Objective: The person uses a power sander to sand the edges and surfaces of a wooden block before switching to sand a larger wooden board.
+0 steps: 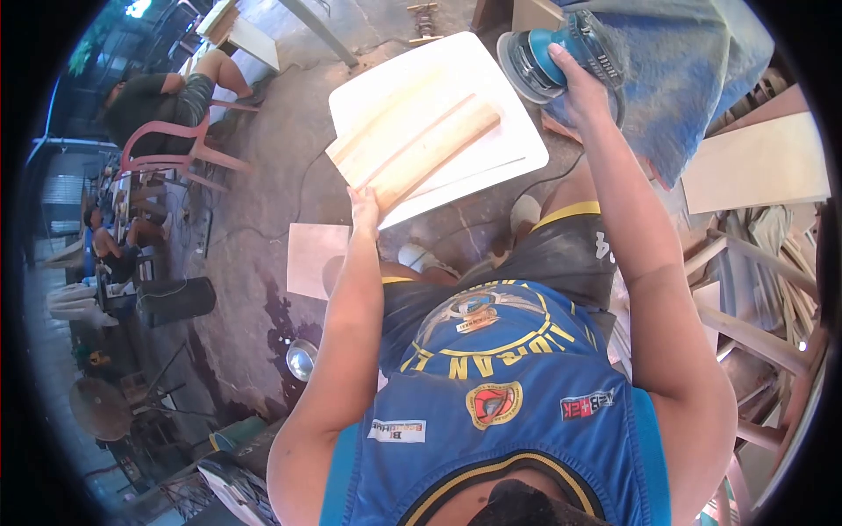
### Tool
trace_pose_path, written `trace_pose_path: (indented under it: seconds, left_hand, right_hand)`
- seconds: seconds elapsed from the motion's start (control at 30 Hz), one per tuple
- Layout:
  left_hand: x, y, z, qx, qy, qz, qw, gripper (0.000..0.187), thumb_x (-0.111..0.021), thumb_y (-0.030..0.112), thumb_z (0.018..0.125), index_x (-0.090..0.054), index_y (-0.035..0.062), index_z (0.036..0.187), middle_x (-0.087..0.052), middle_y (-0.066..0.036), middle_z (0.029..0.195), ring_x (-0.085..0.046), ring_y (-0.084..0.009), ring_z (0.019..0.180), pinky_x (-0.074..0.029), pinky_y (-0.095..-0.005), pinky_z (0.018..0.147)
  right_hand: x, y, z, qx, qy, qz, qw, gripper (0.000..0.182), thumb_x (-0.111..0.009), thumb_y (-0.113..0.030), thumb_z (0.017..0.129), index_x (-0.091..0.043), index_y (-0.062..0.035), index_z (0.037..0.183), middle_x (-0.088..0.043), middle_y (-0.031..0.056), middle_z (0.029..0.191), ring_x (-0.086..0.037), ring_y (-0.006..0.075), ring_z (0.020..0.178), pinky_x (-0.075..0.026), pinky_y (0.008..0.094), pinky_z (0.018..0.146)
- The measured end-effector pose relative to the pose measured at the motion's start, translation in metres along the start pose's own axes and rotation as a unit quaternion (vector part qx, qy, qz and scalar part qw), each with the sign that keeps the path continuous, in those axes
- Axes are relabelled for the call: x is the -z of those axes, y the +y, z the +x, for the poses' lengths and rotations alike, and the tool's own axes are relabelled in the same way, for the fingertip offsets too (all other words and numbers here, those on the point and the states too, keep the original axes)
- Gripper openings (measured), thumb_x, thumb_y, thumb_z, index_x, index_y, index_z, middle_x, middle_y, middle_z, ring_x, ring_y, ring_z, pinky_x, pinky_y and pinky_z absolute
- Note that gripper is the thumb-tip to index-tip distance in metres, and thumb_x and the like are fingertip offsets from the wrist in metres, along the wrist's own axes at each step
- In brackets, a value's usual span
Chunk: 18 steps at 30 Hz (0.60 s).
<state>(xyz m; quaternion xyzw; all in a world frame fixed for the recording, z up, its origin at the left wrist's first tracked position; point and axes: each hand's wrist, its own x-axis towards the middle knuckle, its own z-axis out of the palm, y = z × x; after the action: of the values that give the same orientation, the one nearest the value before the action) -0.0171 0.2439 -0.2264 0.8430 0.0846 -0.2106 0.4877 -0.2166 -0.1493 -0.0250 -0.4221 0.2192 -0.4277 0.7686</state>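
Below my jersey (491, 386), left grip (364, 210) pinches the wooden piece (421, 145) steady; right grip (583, 88) clamps the sander (548, 53) just beside.

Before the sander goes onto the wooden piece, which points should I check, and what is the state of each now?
1. Right hand grips the sander: ok.
2. Left hand steadies the wooden piece at its near end: ok.
3. Wooden piece rests on the white board: ok.
4. Sander pad is off the wood, at the board's far edge: ok.
5. Power cord is free of the sanding path: cannot tell.
6. Sander is running or stopped: cannot tell.
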Motion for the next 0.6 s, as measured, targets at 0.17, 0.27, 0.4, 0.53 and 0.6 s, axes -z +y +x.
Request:
trace_pose_path:
  seconds: [0.17, 0.27, 0.4, 0.53, 0.6]
  left_hand:
    - [0.0, 0.012, -0.02, 0.018, -0.038, -0.005, 0.999, 0.081, -0.052, 0.041, 0.105, -0.002, 0.0279, 0.167, -0.043, -0.016, 0.156, -0.058, -0.0341, 0.124, -0.056, -0.0492, 0.086]
    - [0.013, 0.038, -0.038, 0.027, -0.094, -0.057, 0.994, 0.081, -0.053, 0.041, 0.106, -0.001, 0.029, 0.167, -0.048, -0.014, 0.15, -0.061, -0.0282, 0.111, -0.056, -0.0436, 0.076]
    - [0.033, 0.074, -0.063, 0.077, -0.203, -0.14, 0.966, 0.071, -0.052, 0.04, 0.108, -0.012, 0.03, 0.166, -0.063, -0.009, 0.123, -0.065, -0.0199, 0.078, -0.054, -0.0294, 0.055]
    - [0.049, 0.099, -0.087, 0.124, -0.25, -0.219, 0.935, 0.054, -0.053, 0.041, 0.107, -0.038, 0.0233, 0.156, -0.067, -0.006, 0.099, -0.064, -0.0159, 0.066, -0.054, -0.0232, 0.049]
    - [0.051, 0.099, -0.101, 0.177, -0.291, -0.303, 0.89, 0.038, -0.054, 0.041, 0.107, -0.056, 0.0137, 0.133, -0.065, -0.004, 0.083, -0.064, -0.0134, 0.063, -0.056, -0.0223, 0.049]
  right_hand:
    - [0.014, 0.005, 0.005, 0.022, 0.01, -0.073, 0.997, 0.046, -0.085, -0.015, 0.086, -0.063, -0.0003, 0.124, -0.068, 0.0107, 0.119, -0.068, 0.0191, 0.105, -0.055, 0.0321, 0.095]
    - [0.006, -0.016, -0.011, -0.038, -0.008, -0.016, 0.999, 0.06, -0.088, -0.019, 0.083, -0.06, 0.0006, 0.132, -0.064, 0.0143, 0.129, -0.063, 0.0217, 0.117, -0.052, 0.0362, 0.102]
    - [0.008, -0.018, -0.004, 0.014, 0.001, -0.026, 1.0, 0.059, -0.088, -0.019, 0.082, -0.06, -0.0001, 0.13, -0.064, 0.0134, 0.127, -0.063, 0.0215, 0.115, -0.051, 0.0356, 0.102]
    - [0.022, -0.013, 0.002, 0.049, 0.002, -0.033, 0.998, 0.051, -0.086, -0.015, 0.085, -0.062, -0.0021, 0.128, -0.067, 0.0104, 0.122, -0.065, 0.0194, 0.112, -0.052, 0.0345, 0.101]
    - [0.022, -0.013, 0.003, 0.048, 0.007, -0.022, 0.999, 0.044, -0.084, -0.012, 0.086, -0.065, -0.0037, 0.126, -0.069, 0.0079, 0.119, -0.066, 0.0175, 0.109, -0.052, 0.0338, 0.099]
